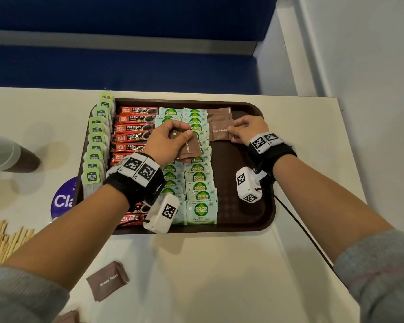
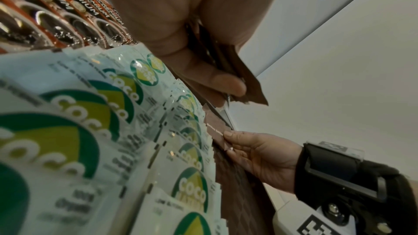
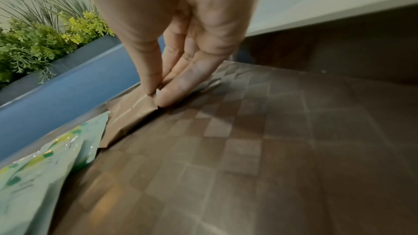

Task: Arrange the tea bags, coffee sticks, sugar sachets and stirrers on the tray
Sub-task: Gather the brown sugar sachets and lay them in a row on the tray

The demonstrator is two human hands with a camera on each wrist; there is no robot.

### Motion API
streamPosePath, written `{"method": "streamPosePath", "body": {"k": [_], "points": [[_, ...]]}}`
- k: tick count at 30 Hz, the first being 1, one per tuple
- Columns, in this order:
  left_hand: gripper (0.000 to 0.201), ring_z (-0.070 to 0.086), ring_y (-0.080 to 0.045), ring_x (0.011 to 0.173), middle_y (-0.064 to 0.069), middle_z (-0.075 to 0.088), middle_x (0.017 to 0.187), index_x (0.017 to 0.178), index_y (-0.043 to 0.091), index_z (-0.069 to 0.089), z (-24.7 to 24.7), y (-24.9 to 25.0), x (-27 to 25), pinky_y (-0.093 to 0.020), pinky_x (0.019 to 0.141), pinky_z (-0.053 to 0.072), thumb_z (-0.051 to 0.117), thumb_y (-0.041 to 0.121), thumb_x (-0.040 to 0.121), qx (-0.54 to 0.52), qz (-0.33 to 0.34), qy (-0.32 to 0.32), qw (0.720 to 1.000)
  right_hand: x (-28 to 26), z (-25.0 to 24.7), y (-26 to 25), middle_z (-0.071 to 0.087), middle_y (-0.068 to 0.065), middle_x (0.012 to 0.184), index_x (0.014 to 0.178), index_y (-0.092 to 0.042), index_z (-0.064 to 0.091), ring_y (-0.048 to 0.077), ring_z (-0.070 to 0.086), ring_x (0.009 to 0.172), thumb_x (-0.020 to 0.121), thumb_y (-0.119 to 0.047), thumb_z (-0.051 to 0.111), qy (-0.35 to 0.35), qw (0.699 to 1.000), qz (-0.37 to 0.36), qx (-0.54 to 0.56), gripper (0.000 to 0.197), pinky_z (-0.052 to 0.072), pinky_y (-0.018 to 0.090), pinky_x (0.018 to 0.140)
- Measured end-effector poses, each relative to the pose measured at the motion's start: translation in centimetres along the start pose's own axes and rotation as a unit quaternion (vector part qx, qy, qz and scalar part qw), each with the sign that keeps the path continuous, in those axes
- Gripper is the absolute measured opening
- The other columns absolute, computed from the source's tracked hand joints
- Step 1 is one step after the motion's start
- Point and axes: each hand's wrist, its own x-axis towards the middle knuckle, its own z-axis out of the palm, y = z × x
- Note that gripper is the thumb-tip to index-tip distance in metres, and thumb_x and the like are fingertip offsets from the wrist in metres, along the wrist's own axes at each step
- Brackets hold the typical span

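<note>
brown sugar sachets (image 1: 189, 148) gripped in left hand (image 1: 167, 138); right hand (image 1: 248, 131) pinches tray's sachet (image 1: 218, 134).

The head view looks steeply down from above at the dark brown rectangular plastic tray (image 1: 247, 217), filling mid-frame, both forearms entering from the lower corners. The left wrist view sits very close over the pale green coco sugar sachets (image 2: 74, 131), facing across the tray, with the right hand (image 2: 260, 156) at lower right. The right wrist view skims low over the tray's checkered floor (image 3: 248, 149), sharing that brown sugar sachet (image 3: 128, 113)
</note>
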Motion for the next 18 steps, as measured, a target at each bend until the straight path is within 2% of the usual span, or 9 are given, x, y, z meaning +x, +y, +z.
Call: {"method": "streamPosePath", "body": {"k": [2, 4, 7, 9, 11, 13, 15, 16, 18], "points": [[0.009, 0.066, -0.019, 0.061, -0.012, 0.063, 0.095, 0.087, 0.022, 0.057, 0.0, 0.0, 0.0, -0.031, 0.045, 0.056, 0.062, 0.015, 0.091, 0.004, 0.002, 0.001, 1.0, -0.1, 0.0, 0.1, 0.063, 0.006, 0.077, 0.087, -0.007, 0.061, 0.013, 0.063, 0.066, 0.081, -0.008, 0.071, 0.003, 1.0, 0.003, 0.004, 0.012, 0.056, 0.018, 0.055], [0.009, 0.067, -0.02, 0.063, -0.014, 0.064, 0.098, 0.088, 0.023, 0.058, 0.1, -0.1, 0.1, -0.033, 0.048, 0.057, 0.063, 0.016, 0.09, 0.008, 0.004, 0.004, 1.0, -0.1, -0.1, 0.1, 0.065, 0.009, 0.082, 0.077, -0.014, 0.059, 0.015, 0.065, 0.067, 0.079, -0.01, 0.074, 0.01, 1.0, 0.004, -0.003, 0.016, 0.058, 0.021, 0.059], [0.01, 0.068, -0.028, 0.081, -0.014, 0.066, 0.1, 0.088, 0.026, 0.059, 0.1, -0.2, 0.3, -0.044, 0.067, 0.059, 0.067, 0.019, 0.087, 0.012, 0.011, 0.015, 1.0, -0.2, -0.4, -0.1, 0.062, 0.0, 0.075, 0.082, -0.016, 0.061, 0.014, 0.063, 0.07, 0.076, -0.02, 0.077, 0.045, 0.998, -0.011, -0.053, 0.018, 0.057, 0.025, 0.066], [0.013, 0.067, -0.027, 0.087, -0.009, 0.067, 0.098, 0.088, 0.028, 0.059, 0.1, -0.1, 0.3, -0.042, 0.074, 0.057, 0.069, 0.02, 0.085, 0.011, 0.017, 0.021, 1.0, -0.5, -0.6, -0.6, 0.055, -0.009, 0.068, 0.089, -0.017, 0.063, 0.006, 0.055, 0.065, 0.076, -0.029, 0.076, 0.078, 0.988, -0.056, -0.117, 0.022, 0.047, 0.016, 0.063], [0.017, 0.066, -0.019, 0.084, -0.004, 0.067, 0.095, 0.091, 0.027, 0.058, 0.2, 0.0, 0.2, -0.033, 0.069, 0.056, 0.071, 0.018, 0.084, 0.002, 0.024, 0.019, 1.0, -1.6, -0.5, -1.7, 0.052, -0.012, 0.068, 0.09, -0.019, 0.064, 0.001, 0.049, 0.062, 0.077, -0.035, 0.074, 0.075, 0.982, -0.111, -0.135, 0.023, 0.037, 0.01, 0.056], [0.025, 0.064, -0.016, 0.086, 0.0, 0.065, 0.095, 0.094, 0.027, 0.056, 0.4, 0.1, 0.1, -0.028, 0.069, 0.056, 0.073, 0.015, 0.081, -0.011, 0.033, 0.02, 0.999, -3.0, -0.1, -3.0, 0.056, -0.012, 0.074, 0.089, -0.022, 0.064, 0.001, 0.053, 0.066, 0.078, -0.042, 0.072, -0.007, 0.982, -0.149, -0.12, 0.024, 0.041, 0.01, 0.055], [0.033, 0.063, -0.017, 0.093, 0.001, 0.063, 0.099, 0.099, 0.027, 0.053, 0.5, 0.2, -0.2, -0.033, 0.078, 0.056, 0.076, 0.015, 0.078, -0.018, 0.04, 0.022, 0.999, -4.3, 0.5, -4.1, 0.061, -0.007, 0.08, 0.088, -0.023, 0.063, 0.005, 0.06, 0.069, 0.078, -0.047, 0.07, -0.136, 0.971, -0.151, -0.123, 0.027, 0.05, 0.016, 0.056], [0.037, 0.062, -0.019, 0.097, 0.002, 0.061, 0.102, 0.099, 0.029, 0.052, 0.4, 0.3, -0.3, -0.037, 0.084, 0.056, 0.077, 0.016, 0.076, -0.017, 0.045, 0.023, 0.999, -4.8, 0.8, -4.5, 0.061, -0.004, 0.079, 0.087, -0.022, 0.062, 0.006, 0.061, 0.068, 0.077, -0.045, 0.071, -0.184, 0.964, -0.145, -0.125, 0.027, 0.052, 0.018, 0.056], [0.042, 0.06, -0.023, 0.105, 0.002, 0.058, 0.105, 0.1, 0.031, 0.051, 0.4, 0.5, -0.5, -0.043, 0.09, 0.053, 0.079, 0.016, 0.073, -0.017, 0.054, 0.028, 0.998, -5.3, 1.2, -4.8, 0.062, 0.001, 0.075, 0.086, -0.02, 0.059, 0.009, 0.063, 0.066, 0.074, -0.033, 0.077, -0.236, 0.959, -0.124, -0.1, 0.026, 0.056, 0.023, 0.058]]}}
